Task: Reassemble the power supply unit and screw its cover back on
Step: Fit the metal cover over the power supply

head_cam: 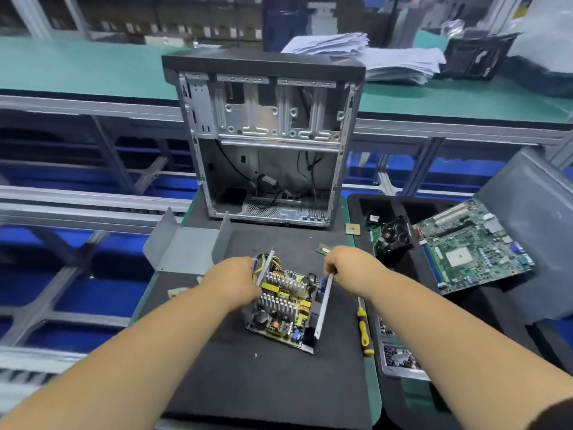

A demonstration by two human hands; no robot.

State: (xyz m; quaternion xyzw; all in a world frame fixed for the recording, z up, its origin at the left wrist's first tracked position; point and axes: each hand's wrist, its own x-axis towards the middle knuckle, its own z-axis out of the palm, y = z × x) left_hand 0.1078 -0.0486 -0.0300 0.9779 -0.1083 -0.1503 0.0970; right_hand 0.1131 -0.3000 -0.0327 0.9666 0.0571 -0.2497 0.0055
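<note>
Fingers of the left hand [240, 279] curl over the left side wall of the open power supply unit [286, 302]; fingers of the right hand [341, 263] close on the top end of its right side wall. Unit: uncovered, tilted, circuit board with heatsinks, yellow transformers and capacitors exposed; sits near the middle of the black foam mat [263, 383], a bundle of coloured wires at its far left corner. Cover [186, 243]: grey bent sheet metal, lying open-side up at the mat's far left corner, apart from the unit. Screwdriver [362, 330]: yellow and black handle, along the mat's right edge. Small memory module [324, 249], probably RAM, just beyond the right hand. Computer case [266, 141]: empty tower, side open, standing at the mat's far edge. Foam tray [403, 268] to the right of the mat: holds a green motherboard [471, 243] and a black cooling fan [395, 235]. Paper stack [372, 57] on the green bench behind.
</note>
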